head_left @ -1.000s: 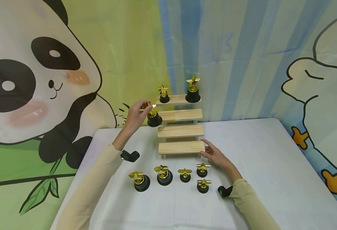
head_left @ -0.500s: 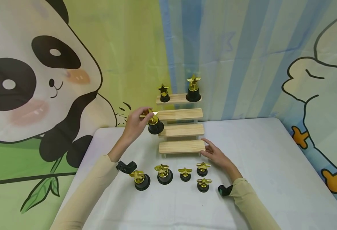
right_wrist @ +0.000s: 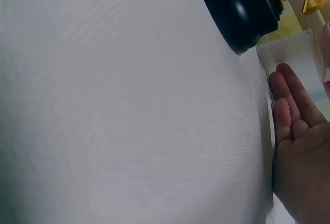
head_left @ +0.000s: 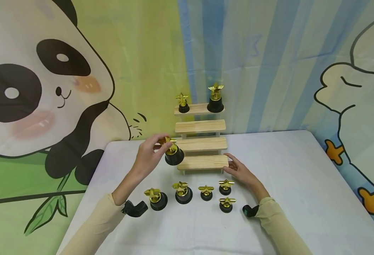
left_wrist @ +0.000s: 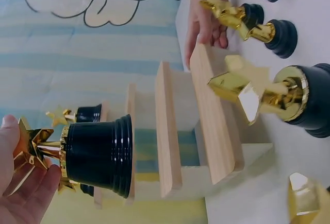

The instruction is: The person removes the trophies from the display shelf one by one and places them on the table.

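Note:
In the head view my left hand (head_left: 149,154) pinches a star trophy (head_left: 174,158) by its gold star. The trophy hangs upright, black base down, in front of the left side of the wooden display stand (head_left: 203,162). Seen from the left wrist, the trophy's glossy black base (left_wrist: 98,154) sticks out beyond my thumb and fingers. My right hand (head_left: 242,173) grips the right end of the stand's lowest shelf, thumb at the front edge and index finger at the back one. In the right wrist view, other fingers (right_wrist: 296,98) lie beside the white support under the shelf.
A small trophy (head_left: 183,103) and a larger trophy (head_left: 215,99) stand on the top shelf. In front of the stand, several trophies, among them a large one (head_left: 183,194) and a small one (head_left: 226,204), stand on the white table (head_left: 276,170). A printed curtain (head_left: 238,53) hangs behind.
My left hand has lowered the trophy from beside the second-highest shelf to about the level of the two lower shelves, coming toward me. The right hand stays at the stand's end.

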Available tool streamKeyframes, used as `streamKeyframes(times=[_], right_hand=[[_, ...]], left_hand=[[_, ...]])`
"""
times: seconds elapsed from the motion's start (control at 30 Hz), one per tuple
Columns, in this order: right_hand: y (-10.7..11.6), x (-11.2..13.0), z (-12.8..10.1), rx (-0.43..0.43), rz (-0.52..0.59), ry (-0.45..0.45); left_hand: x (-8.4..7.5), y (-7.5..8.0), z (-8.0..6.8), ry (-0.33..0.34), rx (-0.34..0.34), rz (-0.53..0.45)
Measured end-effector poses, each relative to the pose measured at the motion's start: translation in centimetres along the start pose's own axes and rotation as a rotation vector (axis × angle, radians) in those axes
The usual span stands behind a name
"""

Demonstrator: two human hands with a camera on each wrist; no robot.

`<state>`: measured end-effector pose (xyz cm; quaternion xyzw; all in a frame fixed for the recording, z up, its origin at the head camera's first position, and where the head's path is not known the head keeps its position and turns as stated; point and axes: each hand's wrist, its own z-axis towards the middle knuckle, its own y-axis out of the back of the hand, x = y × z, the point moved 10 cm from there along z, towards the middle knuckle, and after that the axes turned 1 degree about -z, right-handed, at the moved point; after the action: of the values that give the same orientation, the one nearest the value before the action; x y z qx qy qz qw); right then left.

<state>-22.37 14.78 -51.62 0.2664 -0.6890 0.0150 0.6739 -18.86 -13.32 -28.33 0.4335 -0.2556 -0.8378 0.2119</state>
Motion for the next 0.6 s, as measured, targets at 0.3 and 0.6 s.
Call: streamKeyframes(times=[0.3,0.6], right_hand=[[-0.1,-0.3,0.1,-0.007,0.007,0.008],[0.1,-0.1,-0.1,-0.009,-0.014,-0.028]], left_hand=[[-1.3,-0.3,-2.2,-0.02,0.018,0.01],[-3.9,-0.7,-4.3,-0.044,0.045,-0.023]])
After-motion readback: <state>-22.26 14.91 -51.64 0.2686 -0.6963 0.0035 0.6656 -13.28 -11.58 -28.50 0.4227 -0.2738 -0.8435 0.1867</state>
